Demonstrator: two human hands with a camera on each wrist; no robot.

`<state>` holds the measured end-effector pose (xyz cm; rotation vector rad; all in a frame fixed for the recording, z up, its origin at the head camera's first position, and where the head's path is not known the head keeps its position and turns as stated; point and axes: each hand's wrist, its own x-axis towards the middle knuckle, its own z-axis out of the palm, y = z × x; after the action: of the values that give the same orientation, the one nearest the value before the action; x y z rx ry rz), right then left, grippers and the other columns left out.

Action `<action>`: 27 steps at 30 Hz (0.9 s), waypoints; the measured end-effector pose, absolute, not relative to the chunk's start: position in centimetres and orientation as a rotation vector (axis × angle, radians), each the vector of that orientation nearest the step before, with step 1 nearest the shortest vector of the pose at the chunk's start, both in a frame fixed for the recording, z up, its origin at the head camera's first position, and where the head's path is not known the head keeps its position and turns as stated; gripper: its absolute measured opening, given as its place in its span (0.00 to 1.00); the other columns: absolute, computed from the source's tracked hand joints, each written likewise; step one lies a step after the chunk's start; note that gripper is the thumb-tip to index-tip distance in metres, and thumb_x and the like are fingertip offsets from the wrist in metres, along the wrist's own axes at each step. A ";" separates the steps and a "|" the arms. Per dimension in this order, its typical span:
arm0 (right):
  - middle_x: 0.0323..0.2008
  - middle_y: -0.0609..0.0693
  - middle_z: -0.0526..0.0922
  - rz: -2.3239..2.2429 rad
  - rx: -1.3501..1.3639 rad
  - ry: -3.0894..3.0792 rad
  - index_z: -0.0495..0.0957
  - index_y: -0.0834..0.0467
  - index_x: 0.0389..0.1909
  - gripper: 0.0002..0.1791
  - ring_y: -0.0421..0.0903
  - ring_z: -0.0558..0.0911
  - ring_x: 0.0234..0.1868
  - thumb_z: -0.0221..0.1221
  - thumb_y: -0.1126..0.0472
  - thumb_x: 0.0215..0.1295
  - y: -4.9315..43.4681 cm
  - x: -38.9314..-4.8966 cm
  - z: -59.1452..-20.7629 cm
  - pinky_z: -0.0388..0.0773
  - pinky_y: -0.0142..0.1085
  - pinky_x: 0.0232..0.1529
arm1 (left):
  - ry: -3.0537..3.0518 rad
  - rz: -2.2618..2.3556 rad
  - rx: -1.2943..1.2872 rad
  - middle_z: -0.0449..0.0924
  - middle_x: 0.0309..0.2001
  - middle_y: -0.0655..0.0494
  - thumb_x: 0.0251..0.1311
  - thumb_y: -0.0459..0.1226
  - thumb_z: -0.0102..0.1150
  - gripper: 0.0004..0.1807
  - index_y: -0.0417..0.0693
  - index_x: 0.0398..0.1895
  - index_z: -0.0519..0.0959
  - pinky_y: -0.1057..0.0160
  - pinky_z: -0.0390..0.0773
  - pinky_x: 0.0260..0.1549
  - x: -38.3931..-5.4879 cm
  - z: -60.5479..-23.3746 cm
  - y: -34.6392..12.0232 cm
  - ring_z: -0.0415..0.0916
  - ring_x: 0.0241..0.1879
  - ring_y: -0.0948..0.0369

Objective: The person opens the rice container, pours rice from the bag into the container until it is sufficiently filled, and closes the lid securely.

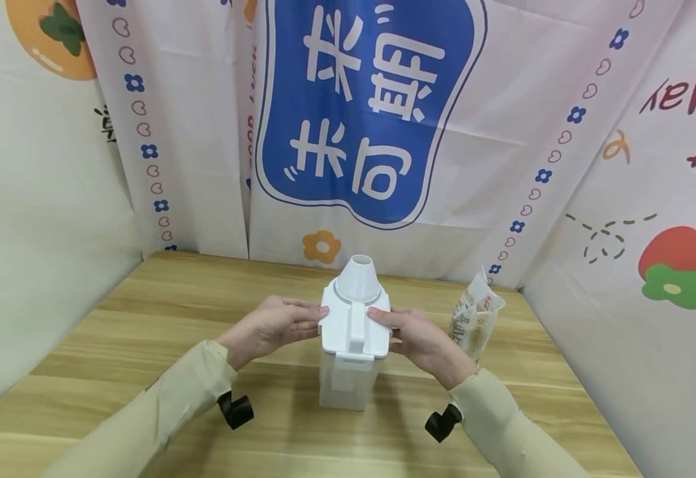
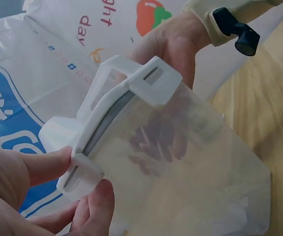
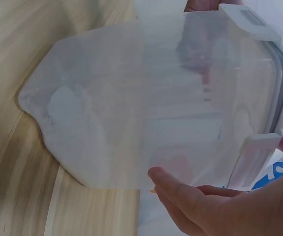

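Note:
A translucent plastic storage container [image 1: 343, 385] stands upright mid-table, under a white lid [image 1: 337, 325] with a bar-like handle and a white cone-shaped cap [image 1: 357, 282]. On its left side, my left hand [image 1: 276, 326] pinches a white side clip [image 2: 82, 176], thumb at the lid's edge and fingers beneath the clip. Opposite, my right hand [image 1: 425, 342] grips the lid's right edge, its thumb on top. In the right wrist view, the fingers [image 3: 173, 189] of that hand lie along the clear wall below another clip [image 3: 254, 160]. The container's inside looks cloudy.
A crumpled white printed bag [image 1: 476, 318] stands on the wooden table [image 1: 162, 312], right of the container. Behind it hangs a white printed cloth [image 1: 491, 166] with a big blue sign. Cloth walls enclose both sides.

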<state>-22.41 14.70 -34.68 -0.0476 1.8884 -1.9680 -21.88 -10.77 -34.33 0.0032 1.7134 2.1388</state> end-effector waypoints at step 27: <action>0.42 0.55 0.83 -1.973 -0.013 1.913 0.78 0.69 0.50 0.21 0.49 0.80 0.44 0.65 0.57 0.65 14.6 -22.3 -34.5 0.78 0.43 0.47 | 1.384 2.080 -0.083 0.79 0.44 0.40 0.63 0.26 0.61 0.16 0.28 0.52 0.73 0.57 0.75 0.57 -24.1 -34.9 -11.4 0.80 0.41 0.54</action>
<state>-22.33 14.59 -34.46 -0.0135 1.9128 -1.9728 -24.10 -11.41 -34.93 -0.0827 1.3844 2.0796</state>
